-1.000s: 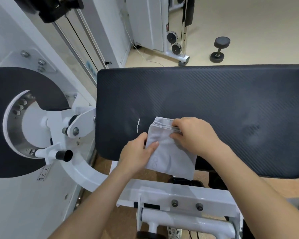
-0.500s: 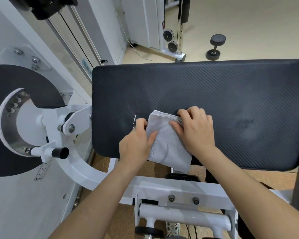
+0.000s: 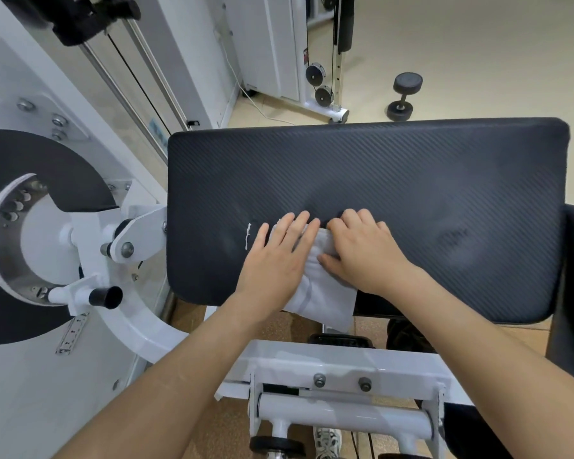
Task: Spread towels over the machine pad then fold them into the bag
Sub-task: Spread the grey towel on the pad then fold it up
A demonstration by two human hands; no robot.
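The towel (image 3: pixel 322 293), pale grey and folded small, lies on the pad (image 3: pixel 411 180) near its front edge, its near corner hanging over that edge; the left hand (image 3: pixel 272 263) lies flat on its left part, fingers (image 3: pixel 300 223) straight and slightly spread, pressing down; the right hand (image 3: pixel 362 253) holds its right part, fingers (image 3: pixel 355 217) curled at the far edge, thumb on the cloth; a dumbbell (image 3: pixel 403 96) sits on the floor (image 3: pixel 478 61) beyond the pad.
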